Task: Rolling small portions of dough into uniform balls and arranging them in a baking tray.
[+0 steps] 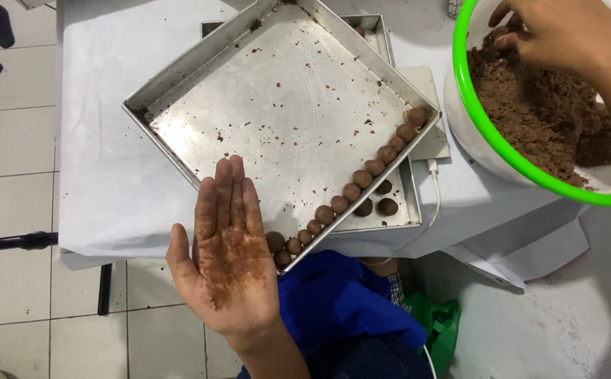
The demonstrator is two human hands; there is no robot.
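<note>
Head camera looks down on a white-covered table [109, 175] with a square metal tray [277, 105] set cornerwise on another tray. The right hand [565, 31] is at the far right, reaching into a large white bowl with a green rim [502, 147]; its fingers [509, 35] are bent and pinching into the brown dough [537, 105] at the far side of the mass. Whether a piece is already gripped between them, I cannot tell.

The left hand [228, 260] is at the near side, palm up, fingers straight and pressed together, empty but smeared with brown dough. It lies just beside the near corner of the tray, well apart from the bowl.

A row of small dough balls [361, 179] runs along the near-right edge of the tray, slanting from the near corner toward the far right. The near end of this row is just beside the left fingers, so the left hand is nearer to the tray; the right hand is nearer to the dough.

Most of the tray floor is bare metal with crumbs. Some balls sit on the lower tray [383, 203] too.
</note>
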